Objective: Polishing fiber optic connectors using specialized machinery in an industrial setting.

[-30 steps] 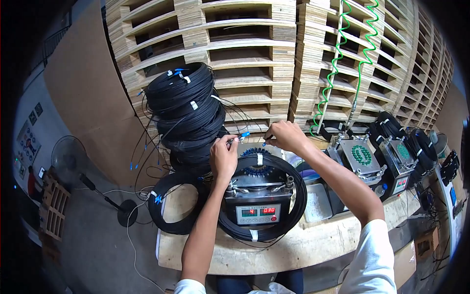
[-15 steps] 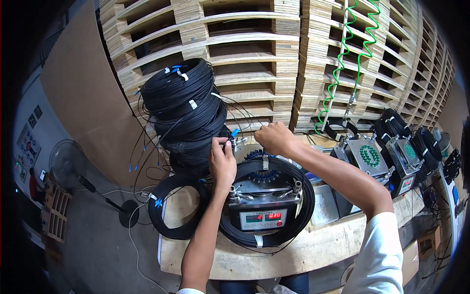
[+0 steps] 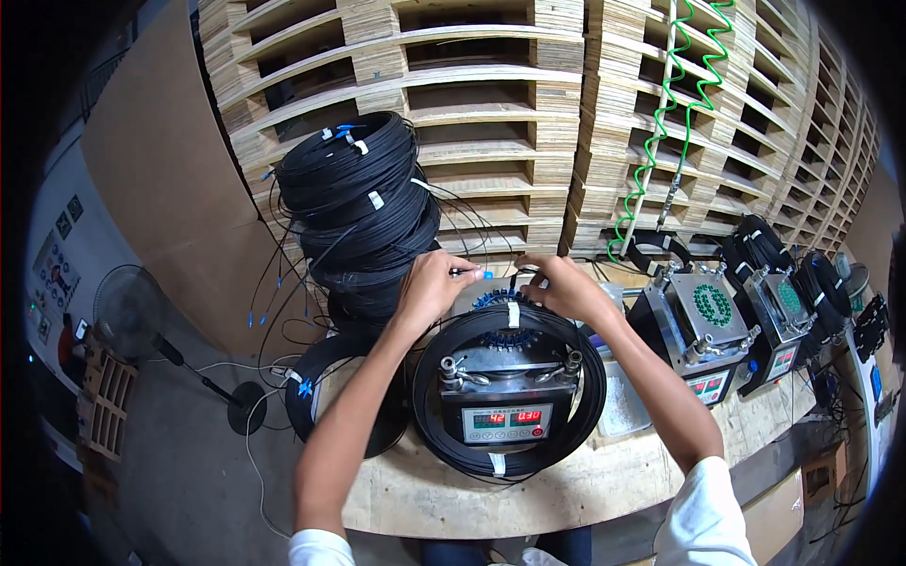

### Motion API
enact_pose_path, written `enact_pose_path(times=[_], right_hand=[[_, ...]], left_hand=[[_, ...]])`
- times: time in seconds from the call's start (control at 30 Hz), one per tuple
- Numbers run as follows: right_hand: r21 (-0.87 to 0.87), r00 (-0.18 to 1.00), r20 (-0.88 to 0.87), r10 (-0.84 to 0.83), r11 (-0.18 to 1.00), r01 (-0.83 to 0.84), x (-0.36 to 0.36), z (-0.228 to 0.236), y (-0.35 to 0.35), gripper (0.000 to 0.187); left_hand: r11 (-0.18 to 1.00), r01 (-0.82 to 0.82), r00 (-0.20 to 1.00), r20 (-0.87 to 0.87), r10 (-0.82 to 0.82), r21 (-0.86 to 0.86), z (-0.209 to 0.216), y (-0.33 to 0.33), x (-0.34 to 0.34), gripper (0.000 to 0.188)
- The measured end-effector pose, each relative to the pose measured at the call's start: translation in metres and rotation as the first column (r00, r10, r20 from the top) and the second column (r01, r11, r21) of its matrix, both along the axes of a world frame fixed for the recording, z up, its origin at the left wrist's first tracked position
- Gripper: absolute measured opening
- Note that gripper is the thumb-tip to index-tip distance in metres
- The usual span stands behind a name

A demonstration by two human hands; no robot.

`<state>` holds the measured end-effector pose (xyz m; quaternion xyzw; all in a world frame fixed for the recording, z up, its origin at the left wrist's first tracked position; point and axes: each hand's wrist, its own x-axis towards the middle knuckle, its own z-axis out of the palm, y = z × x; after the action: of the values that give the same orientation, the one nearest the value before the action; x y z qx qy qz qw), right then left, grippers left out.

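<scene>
My left hand (image 3: pixel 434 288) is closed, thumb and finger pinching a thin black cable end with a blue connector (image 3: pixel 488 275) sticking out to the right. Facing it, my right hand (image 3: pixel 569 291) has curled fingers, with a short piece of black cable (image 3: pixel 515 278) at its fingertips. Both hands are above the far side of a metal polishing machine (image 3: pixel 510 385), which has a lit red display. A ring of blue connectors (image 3: pixel 500 337) sits on its top. Around the machine hangs a coil of black cable (image 3: pixel 596 391), bound with white tape. My right hand partly hides the ring's far side.
A tall stack of black cable coils (image 3: pixel 363 208) stands behind my left hand, with another coil (image 3: pixel 300 396) beside my left forearm. Further machines with green connectors (image 3: pixel 713 304) are at the right. A clear tray (image 3: pixel 623 396) lies between. Wooden pallets (image 3: pixel 472 94) rise behind the table (image 3: pixel 585 495).
My left hand has moved right with the blue connector, which now points right. My right hand has come down and right, its fingers now at a black cable. The display's reading has changed.
</scene>
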<state>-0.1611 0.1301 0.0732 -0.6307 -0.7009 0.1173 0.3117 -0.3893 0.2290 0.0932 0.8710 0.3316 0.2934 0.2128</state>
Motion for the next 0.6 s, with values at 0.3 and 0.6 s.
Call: enact_pose_path(times=[0.3,0.6], right_hand=[[0.050,0.946,-0.303,-0.119,0.989,0.140,-0.014,-0.014,-0.035,0.029],[0.095,0.903,-0.379,-0.205,0.962,0.258,-0.018,-0.015,-0.034,0.027]], left_hand=[[0.983,0.147,0.915,-0.392,-0.093,0.110,0.013,-0.003,0.023,0.022],[0.947,0.245,0.804,-0.590,-0.079,0.208,0.034,-0.002,0.064,0.021]])
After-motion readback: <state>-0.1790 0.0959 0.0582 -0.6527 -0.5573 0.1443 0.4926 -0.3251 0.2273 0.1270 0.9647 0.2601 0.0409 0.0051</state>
